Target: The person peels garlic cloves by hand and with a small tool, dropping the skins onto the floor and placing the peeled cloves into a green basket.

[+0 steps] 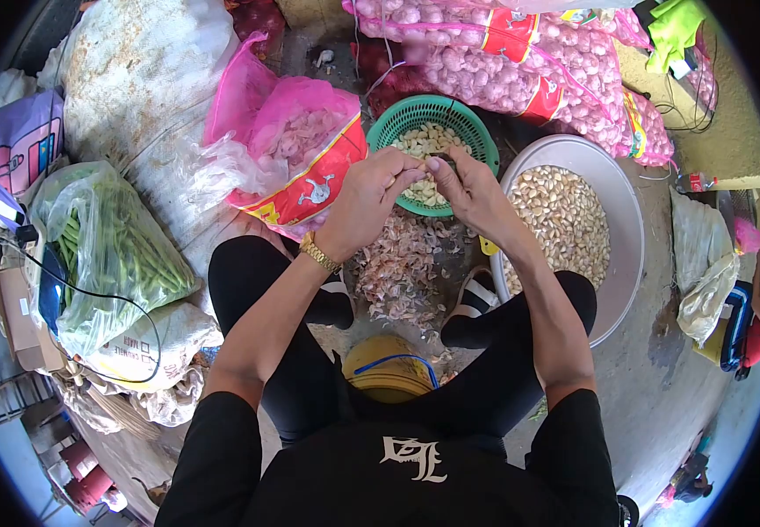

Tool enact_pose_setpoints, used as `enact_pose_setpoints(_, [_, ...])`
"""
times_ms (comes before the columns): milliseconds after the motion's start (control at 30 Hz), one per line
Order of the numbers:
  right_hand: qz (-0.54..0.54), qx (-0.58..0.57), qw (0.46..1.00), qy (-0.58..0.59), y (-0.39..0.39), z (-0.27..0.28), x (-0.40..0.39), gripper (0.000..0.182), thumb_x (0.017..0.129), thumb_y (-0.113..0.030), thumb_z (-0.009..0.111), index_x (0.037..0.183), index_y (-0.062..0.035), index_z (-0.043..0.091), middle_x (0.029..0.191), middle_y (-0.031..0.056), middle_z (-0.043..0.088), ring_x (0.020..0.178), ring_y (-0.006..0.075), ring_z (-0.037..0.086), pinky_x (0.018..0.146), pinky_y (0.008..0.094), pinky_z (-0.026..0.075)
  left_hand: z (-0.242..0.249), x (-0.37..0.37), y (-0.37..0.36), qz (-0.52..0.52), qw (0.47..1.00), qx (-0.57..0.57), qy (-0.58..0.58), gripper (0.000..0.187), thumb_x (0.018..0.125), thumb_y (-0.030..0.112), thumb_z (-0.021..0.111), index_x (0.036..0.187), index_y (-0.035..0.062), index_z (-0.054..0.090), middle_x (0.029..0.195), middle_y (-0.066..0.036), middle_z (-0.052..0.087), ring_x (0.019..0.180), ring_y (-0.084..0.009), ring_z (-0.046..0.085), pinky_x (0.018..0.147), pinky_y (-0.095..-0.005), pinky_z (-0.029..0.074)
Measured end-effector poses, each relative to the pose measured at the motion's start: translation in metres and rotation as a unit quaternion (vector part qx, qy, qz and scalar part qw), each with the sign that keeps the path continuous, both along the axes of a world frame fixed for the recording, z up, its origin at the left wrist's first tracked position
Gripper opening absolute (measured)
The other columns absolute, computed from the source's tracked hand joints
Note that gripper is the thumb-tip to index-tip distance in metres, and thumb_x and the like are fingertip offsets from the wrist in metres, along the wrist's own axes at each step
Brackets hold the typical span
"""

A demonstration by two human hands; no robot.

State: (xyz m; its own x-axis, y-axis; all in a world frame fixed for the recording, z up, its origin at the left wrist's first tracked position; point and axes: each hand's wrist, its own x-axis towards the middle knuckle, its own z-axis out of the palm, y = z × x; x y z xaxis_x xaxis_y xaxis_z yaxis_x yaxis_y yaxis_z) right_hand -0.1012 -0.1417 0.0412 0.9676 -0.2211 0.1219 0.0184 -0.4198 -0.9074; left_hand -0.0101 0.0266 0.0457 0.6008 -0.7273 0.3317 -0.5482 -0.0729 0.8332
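The left hand (pixel 367 195), wearing a gold watch (pixel 318 252), is drawn narrow, its thumb and fingertips pinched on what seems to be a garlic clove (pixel 425 165). The right hand (pixel 480 200) is curled in against the same spot; whether a blade is also gripped in it cannot be told. The clove is held above the green basket (pixel 485 145), in which pale peeled cloves (pixel 431 140) are gathered. With so small a grip, the clove could be lost if its surface is slick, and the fingertips could be nicked if a blade is indeed there, since both thumbs are set close together.

Below the basket, loose skins (pixel 397 263) are heaped on the floor (pixel 661 386) between the feet. Because the work is done right over the basket, flakes could be dropped among the peeled cloves.

To the right, a pale basin (pixel 627 246) is filled with cloves in their skins (pixel 564 220); it could be jolted if the right knee (pixel 578 294), close by its rim, were swung outward. To the left, an open pink sack (pixel 244 92) is slumped near the basket, and pieces could be spilled if it were knocked.
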Motion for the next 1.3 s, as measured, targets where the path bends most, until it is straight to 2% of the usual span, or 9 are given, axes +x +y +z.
enact_pose_setpoints(633, [0.028,-0.022,0.999,-0.005,0.005,0.003,0.002,0.033,0.100,-0.023,0.053,0.082,0.0045,0.054,0.061,0.0193,0.049,0.055,0.0256,0.046,0.055,0.0402,0.039,0.000,-0.005,0.001,0.004,0.997,0.039,-0.064,0.014,0.094,0.007,0.057,0.103,-0.0024,0.061,0.084,-0.016,0.060,0.079,-0.0296,0.062,0.071,-0.0333,0.048])
enact_pose_setpoints(733, [0.032,-0.061,0.998,-0.012,0.004,0.007,0.000,0.031,0.099,-0.021,0.054,0.082,0.0048,0.054,0.062,0.0207,0.049,0.054,0.0272,0.046,0.054,0.0404,0.040,0.002,-0.007,0.001,0.008,0.999,0.038,-0.032,0.015,0.095,0.009,0.057,0.102,-0.0037,0.060,0.086,-0.014,0.063,0.078,-0.0260,0.063,0.072,-0.0344,0.049])
enact_pose_setpoints(800, [0.035,-0.075,0.996,-0.015,0.002,0.013,-0.001,0.030,0.098,-0.020,0.054,0.082,0.0049,0.054,0.062,0.0212,0.049,0.054,0.0276,0.045,0.054,0.0404,0.040,0.004,-0.006,0.003,-0.020,0.994,0.027,0.099,0.015,0.097,0.012,0.057,0.099,-0.0023,0.060,0.091,-0.008,0.066,0.070,-0.0143,0.060,0.064,-0.0293,0.048])
enact_pose_setpoints(833, [0.046,-0.059,0.997,-0.010,0.002,0.016,-0.001,0.030,0.099,-0.020,0.054,0.082,0.0049,0.054,0.061,0.0208,0.049,0.054,0.0268,0.045,0.054,0.0401,0.040,0.006,-0.007,0.003,-0.019,0.994,0.027,0.100,0.015,0.097,0.012,0.057,0.099,-0.0023,0.060,0.091,-0.008,0.066,0.070,-0.0143,0.060,0.064,-0.0293,0.048])
enact_pose_setpoints(900, [0.057,-0.044,0.997,-0.005,0.002,0.020,-0.002,0.031,0.099,-0.021,0.053,0.082,0.0049,0.054,0.061,0.0203,0.048,0.054,0.0260,0.045,0.054,0.0398,0.039,0.012,-0.011,0.005,-0.055,0.934,-0.009,0.352,0.012,0.098,0.013,0.058,0.101,0.0018,0.063,0.094,-0.002,0.066,0.063,-0.0022,0.052,0.054,-0.0207,0.042])
enact_pose_setpoints(1000, [0.061,-0.021,0.998,0.005,0.001,0.020,-0.001,0.031,0.099,-0.021,0.053,0.082,0.0049,0.053,0.060,0.0193,0.047,0.054,0.0245,0.044,0.053,0.0392,0.039,0.010,-0.014,-0.001,-0.011,0.881,-0.137,0.453,0.012,0.096,0.011,0.060,0.106,0.0049,0.066,0.088,0.002,0.064,0.056,0.0025,0.044,0.049,-0.0148,0.034])
enact_pose_setpoints(1100, [0.062,-0.004,0.998,0.004,0.000,0.013,0.000,0.032,0.100,-0.021,0.052,0.082,0.0049,0.054,0.060,0.0184,0.046,0.054,0.0227,0.043,0.053,0.0388,0.039,0.010,-0.007,0.005,-0.054,0.912,-0.060,0.403,0.016,0.095,0.010,0.063,0.109,0.0037,0.066,0.084,0.003,0.063,0.057,0.0023,0.046,0.049,-0.0154,0.035])
enact_pose_setpoints(1233, [0.061,-0.040,0.997,-0.012,0.000,0.008,0.001,0.030,0.099,-0.020,0.053,0.081,0.0050,0.053,0.061,0.0214,0.049,0.054,0.0307,0.046,0.054,0.0412,0.040,0.016,-0.005,0.006,-0.048,0.904,-0.020,0.424,0.017,0.095,0.011,0.063,0.109,0.0026,0.067,0.081,0.004,0.062,0.057,0.0019,0.046,0.049,-0.0161,0.035])
enact_pose_setpoints(1300, [0.062,-0.060,0.996,-0.015,0.000,0.008,0.001,0.029,0.098,-0.019,0.054,0.081,0.0049,0.052,0.061,0.0228,0.051,0.054,0.0349,0.049,0.055,0.0425,0.040,0.009,-0.006,0.004,-0.024,0.934,-0.026,0.356,0.018,0.095,0.010,0.062,0.110,0.0016,0.066,0.082,0.004,0.061,0.058,0.0014,0.047,0.049,-0.0167,0.036])
